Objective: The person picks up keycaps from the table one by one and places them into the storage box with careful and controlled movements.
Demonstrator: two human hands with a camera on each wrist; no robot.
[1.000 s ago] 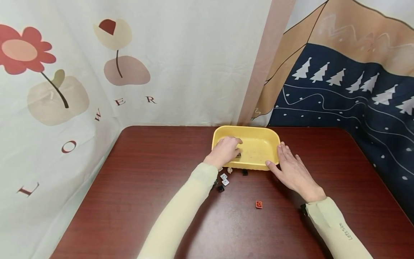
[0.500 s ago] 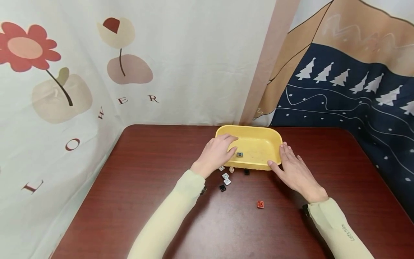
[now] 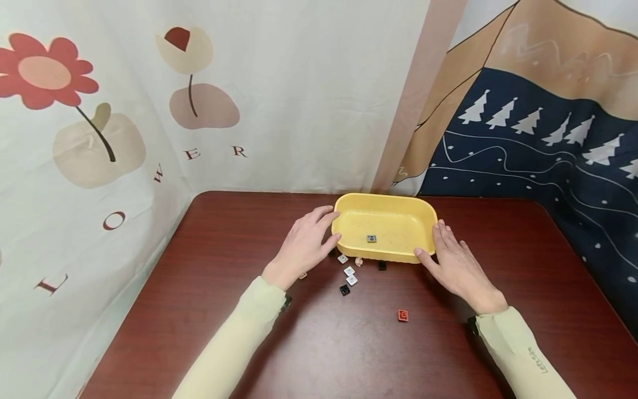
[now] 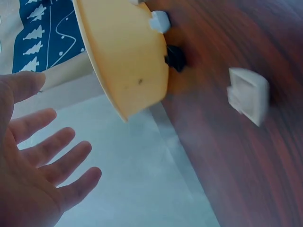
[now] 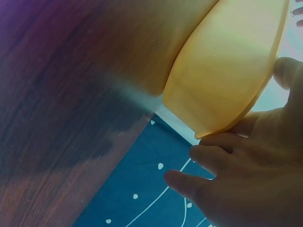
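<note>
A yellow plastic tub (image 3: 384, 255) stands at the back of the table with one grey keycap (image 3: 371, 239) on its floor. Beside its left end is my left hand (image 3: 305, 244), fingers spread and holding nothing; the left wrist view shows the fingers apart from the wall. My right hand (image 3: 461, 269) rests against the tub's right end, fingers straight along the outside and thumb at the near corner. In front of the tub lie white keycaps (image 3: 351, 281), a black keycap (image 3: 345, 290), a cream keycap (image 3: 359, 262) and, nearer, a red keycap (image 3: 403, 316).
Another black keycap (image 3: 382, 265) sits right at the tub's front wall. A pale keycap (image 4: 248, 94) lies on the table below my left hand. The dark red-brown table (image 3: 239, 221) ends at a patterned curtain (image 3: 299, 111) behind and on both sides.
My left hand has drawn out of the tub to its left side, leaving the grey keycap on the tub's floor. My right hand has stayed at the right end.
</note>
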